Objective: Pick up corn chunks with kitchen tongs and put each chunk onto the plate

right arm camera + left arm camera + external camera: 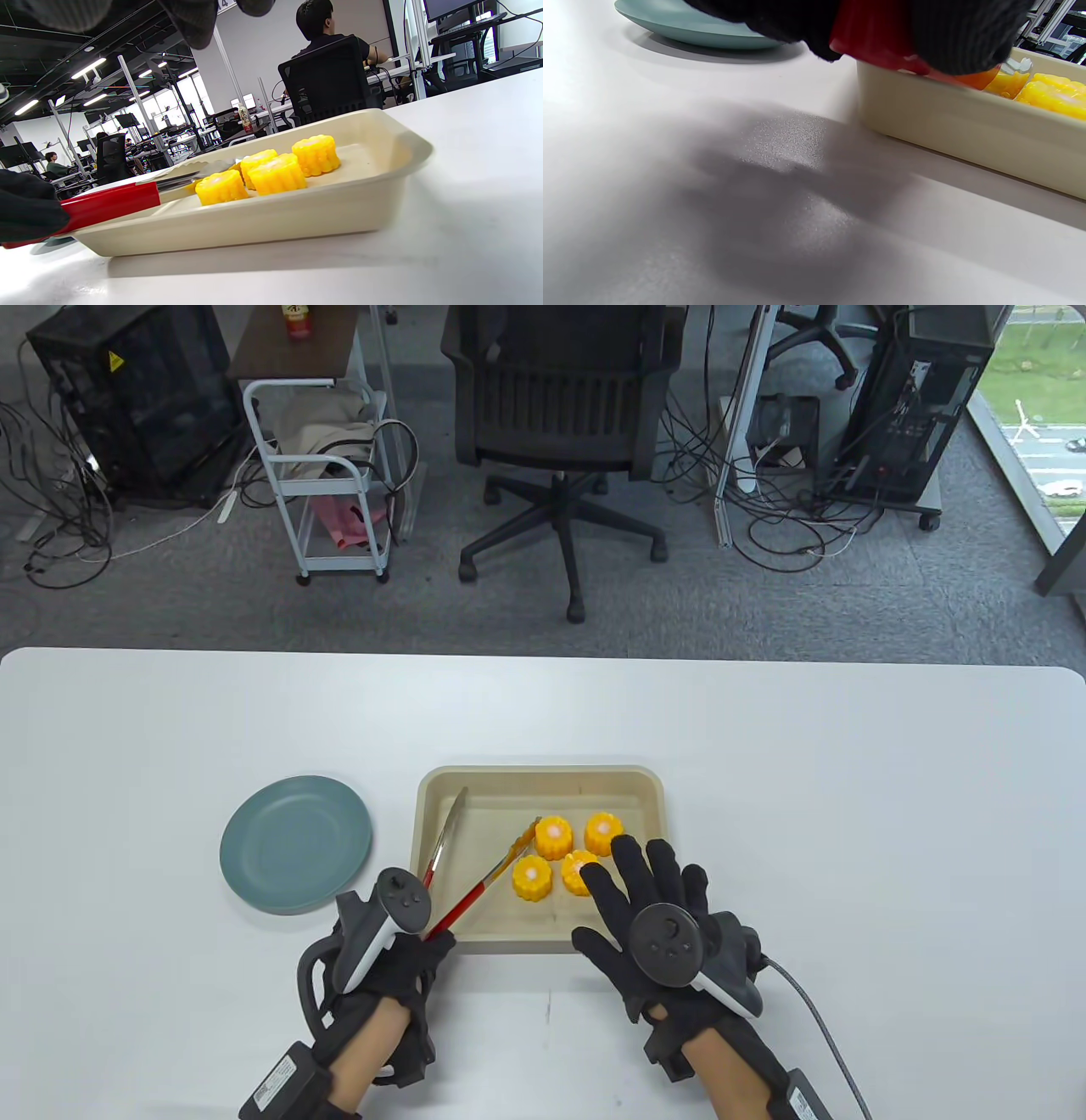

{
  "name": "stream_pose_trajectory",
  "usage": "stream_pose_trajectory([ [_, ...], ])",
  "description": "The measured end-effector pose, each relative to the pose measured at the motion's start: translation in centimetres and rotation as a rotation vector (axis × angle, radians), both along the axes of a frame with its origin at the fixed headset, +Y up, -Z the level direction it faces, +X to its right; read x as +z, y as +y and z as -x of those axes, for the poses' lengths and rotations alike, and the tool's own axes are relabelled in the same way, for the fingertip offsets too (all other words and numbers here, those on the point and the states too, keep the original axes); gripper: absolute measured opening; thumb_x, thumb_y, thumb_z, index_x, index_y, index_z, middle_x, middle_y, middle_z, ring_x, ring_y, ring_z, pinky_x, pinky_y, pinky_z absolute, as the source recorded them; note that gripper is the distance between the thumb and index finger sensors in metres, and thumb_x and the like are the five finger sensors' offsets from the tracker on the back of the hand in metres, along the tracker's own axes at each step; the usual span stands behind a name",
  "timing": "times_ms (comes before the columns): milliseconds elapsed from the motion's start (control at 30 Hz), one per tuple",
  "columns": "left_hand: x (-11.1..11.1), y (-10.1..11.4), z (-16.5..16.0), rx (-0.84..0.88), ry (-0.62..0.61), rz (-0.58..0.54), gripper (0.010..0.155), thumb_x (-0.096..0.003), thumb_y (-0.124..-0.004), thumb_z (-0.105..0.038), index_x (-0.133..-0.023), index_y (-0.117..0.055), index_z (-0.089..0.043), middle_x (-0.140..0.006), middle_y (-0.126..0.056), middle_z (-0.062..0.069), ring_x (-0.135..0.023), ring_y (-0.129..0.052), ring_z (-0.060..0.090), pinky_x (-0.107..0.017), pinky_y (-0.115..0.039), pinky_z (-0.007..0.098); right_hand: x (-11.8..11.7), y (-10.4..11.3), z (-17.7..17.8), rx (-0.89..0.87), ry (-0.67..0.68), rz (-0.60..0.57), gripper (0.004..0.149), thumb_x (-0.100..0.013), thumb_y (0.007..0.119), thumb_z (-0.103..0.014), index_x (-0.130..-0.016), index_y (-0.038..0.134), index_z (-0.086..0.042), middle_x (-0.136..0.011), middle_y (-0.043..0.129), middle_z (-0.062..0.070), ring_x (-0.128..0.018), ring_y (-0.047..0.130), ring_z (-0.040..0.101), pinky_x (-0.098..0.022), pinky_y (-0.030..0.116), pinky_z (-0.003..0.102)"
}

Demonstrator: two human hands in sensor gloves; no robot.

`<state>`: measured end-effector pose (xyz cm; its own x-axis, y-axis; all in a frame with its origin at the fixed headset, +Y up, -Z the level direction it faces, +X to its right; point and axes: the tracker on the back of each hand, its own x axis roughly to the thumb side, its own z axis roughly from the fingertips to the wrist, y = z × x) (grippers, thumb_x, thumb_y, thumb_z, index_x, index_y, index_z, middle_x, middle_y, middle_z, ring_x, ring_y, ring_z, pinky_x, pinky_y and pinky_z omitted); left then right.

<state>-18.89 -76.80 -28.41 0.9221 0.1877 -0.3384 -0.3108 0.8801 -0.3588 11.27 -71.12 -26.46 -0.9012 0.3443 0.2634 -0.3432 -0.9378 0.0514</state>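
Note:
Several yellow corn chunks [553, 836] stand close together in a beige tray [551, 793]. The red-handled tongs [462, 899] lie across the tray's near left corner with their arms spread; one orange tip rests beside a chunk [532, 877]. My left hand [428, 943] grips the handle end, seen as a red handle [874, 38] under the gloved fingers. My right hand [645, 891] hovers flat with its fingers spread over the tray's near right corner and holds nothing. The teal plate [295, 844] sits left of the tray. In the right wrist view the chunks [275, 173] stand behind the tray wall [275, 220].
The white table [848, 814] stretches wide on all sides. An office chair [560, 415], a trolley [327, 466] and computer cases stand beyond its far edge. The right wrist view shows people seated at desks in the background.

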Motion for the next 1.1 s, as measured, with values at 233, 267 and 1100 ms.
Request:
stream_pose_trajectory([
  [233,-0.1,-0.1,0.0,0.029,-0.013,-0.003,0.069,-0.0472,-0.068,-0.058,-0.094,-0.054,-0.01,-0.088,-0.058,0.018,-0.067,-0.058,0.04,-0.049,-0.054,0.055,0.0,-0.1,0.1,-0.001,0.0,0.02,0.071,-0.045,0.058,-0.071,-0.109,0.046,-0.044,-0.128,0.022,-0.006,-0.114,0.013,0.03,-0.076,0.022,0.062],
  [267,0.0,0.0,0.1,0.032,-0.012,-0.009,0.069,-0.0472,-0.067,-0.057,-0.095,-0.054,-0.009,-0.088,-0.058,0.018,-0.066,-0.059,0.039,-0.049,-0.054,0.055,0.0,-0.1,0.1,-0.001,0.0,0.024,0.071,-0.044,0.058,-0.071,-0.109,0.046,-0.044,-0.127,0.022,-0.006,-0.114,0.013,0.03,-0.076,0.022,0.062],
  [1100,1.1,6.0,4.8,0.578,0.016,-0.335,0.067,-0.0467,-0.071,-0.056,-0.093,-0.067,-0.008,-0.082,-0.069,0.018,-0.053,-0.072,0.032,-0.019,-0.073,0.033,-0.2,-0.3,0.2,-0.041,-0.017,0.054,0.074,-0.045,0.057,-0.071,-0.11,0.04,-0.041,-0.127,0.023,-0.004,-0.112,0.01,0.033,-0.076,0.023,0.061],
])
